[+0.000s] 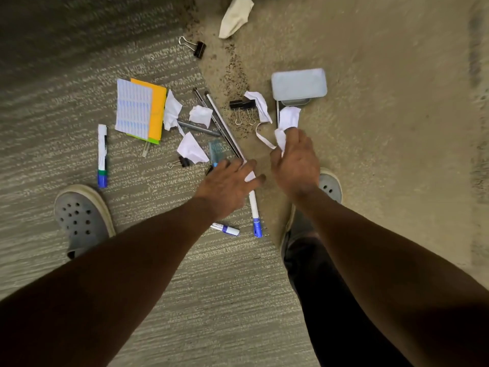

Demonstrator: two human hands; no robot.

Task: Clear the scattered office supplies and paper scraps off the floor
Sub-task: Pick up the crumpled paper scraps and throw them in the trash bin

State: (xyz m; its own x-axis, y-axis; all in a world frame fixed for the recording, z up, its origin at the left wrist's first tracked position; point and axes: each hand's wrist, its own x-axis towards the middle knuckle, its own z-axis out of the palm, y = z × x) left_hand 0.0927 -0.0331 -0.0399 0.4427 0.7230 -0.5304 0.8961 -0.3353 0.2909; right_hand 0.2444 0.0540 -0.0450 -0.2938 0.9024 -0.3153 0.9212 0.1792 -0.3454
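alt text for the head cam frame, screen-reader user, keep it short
Seen from above, a person reaches down over office litter on carpet: the right hand pinches a crumpled paper scrap, the left hand is spread open over a white marker. Binder clips, pens, sticky notes and a metal tin lie around.

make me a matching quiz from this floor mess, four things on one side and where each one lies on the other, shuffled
Things:
1. tin
2. green-banded marker
3. lone binder clip
4. paper scrap

Places:
A. pinched in the right hand
B. left of the sticky notes
C. far end, near the cloth
D. beyond the right hand

Pairs: 1-D, 2-B, 3-C, 4-A
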